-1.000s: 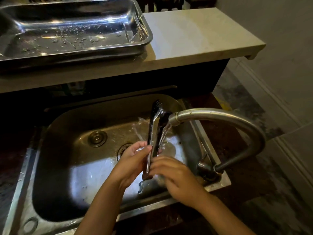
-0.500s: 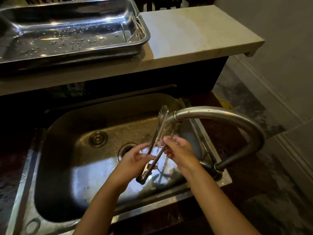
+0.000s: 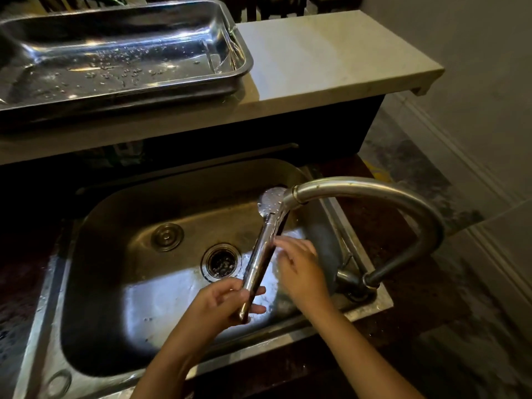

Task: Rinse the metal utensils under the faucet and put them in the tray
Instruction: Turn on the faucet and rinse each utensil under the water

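Left grip: the left hand [image 3: 221, 305] was closed around the hinge end of the metal tongs [image 3: 260, 254], low over the sink [image 3: 121, 298].
Right grip: the right hand [image 3: 302, 269] lay against the tongs' shaft partway up, fingers [image 3: 283, 244] loosely curled and touching it; it looked like rubbing more than holding.
Tongs: tilted up and away from the person, round head just beside the faucet [image 3: 374, 194] spout, water running down the shaft.
Tray: the steel tray [image 3: 241, 67] sat on the table [image 3: 316, 61] behind the sink, well apart from the hands, wet with droplets, no utensils visible in the part shown.
Drain: the open drain [image 3: 221, 262] lay below and left of the tongs.
Step in hand: judged to be rinsing, with placing not yet begun.
Doing it well: probably best to keep the head under the stream, turn the tongs so both arms get water, and hold the hinge end firmly, since wet steel may slip.
Before the tray: shaking off drips over the sink would likely spare the table.
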`<state>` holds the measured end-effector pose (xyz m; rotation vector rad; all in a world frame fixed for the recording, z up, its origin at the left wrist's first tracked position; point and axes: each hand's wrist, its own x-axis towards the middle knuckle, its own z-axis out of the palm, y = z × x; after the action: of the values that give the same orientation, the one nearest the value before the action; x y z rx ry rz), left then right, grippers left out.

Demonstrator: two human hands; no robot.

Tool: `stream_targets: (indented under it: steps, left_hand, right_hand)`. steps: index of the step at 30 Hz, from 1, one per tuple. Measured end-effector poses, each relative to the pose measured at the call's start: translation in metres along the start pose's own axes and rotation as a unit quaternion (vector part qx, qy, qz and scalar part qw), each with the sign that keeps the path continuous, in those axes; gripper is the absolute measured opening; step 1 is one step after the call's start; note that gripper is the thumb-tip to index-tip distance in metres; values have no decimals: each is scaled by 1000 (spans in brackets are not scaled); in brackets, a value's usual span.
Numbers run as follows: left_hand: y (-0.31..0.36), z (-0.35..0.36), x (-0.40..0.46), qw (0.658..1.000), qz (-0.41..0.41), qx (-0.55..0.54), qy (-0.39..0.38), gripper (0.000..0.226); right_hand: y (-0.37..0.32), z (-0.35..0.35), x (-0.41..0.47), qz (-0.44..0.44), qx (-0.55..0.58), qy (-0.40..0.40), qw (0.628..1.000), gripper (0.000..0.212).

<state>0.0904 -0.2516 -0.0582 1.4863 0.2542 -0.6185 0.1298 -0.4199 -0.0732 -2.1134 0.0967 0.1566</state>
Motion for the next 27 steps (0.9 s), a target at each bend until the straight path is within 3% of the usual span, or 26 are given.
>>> stream_targets:
  steps: [3,6,8,12,19,21,25,27]
  left_hand:
    - [-2,-10,-5,1000,0,-1,-11,16]
    - [-5,-15,-8,999,8,28,-23,17]
    - [-5,-17,-11,999,8,36,-31,18]
    - [1,-17,-16,999,11,12,-39,33]
    - [5,-18,-14,998,20,39,-38,13]
    - [4,-18,-14,998,15,47,-47,15]
    - [5,-14,-16,998,22,42,-49,40]
    - [4,-14,-14,999,18,1,-36,34]
  right_hand:
    - [10,-10,-13,-203,-206,-24,957,45]
    - [14,-21,-6,-287,-292,-55,911,56]
    - [10,-29,7,-257,-341,-103,898,60]
    - [7,-43,42,-170,-388,-40,905,61]
    - [5,-29,30,-203,-314,-100,922,56]
    - [7,-29,33,-200,-343,-92,913,55]
    - [3,-42,50,-165,-378,-36,910,41]
    - [-2,-40,45,-159,-361,-31,918,38]
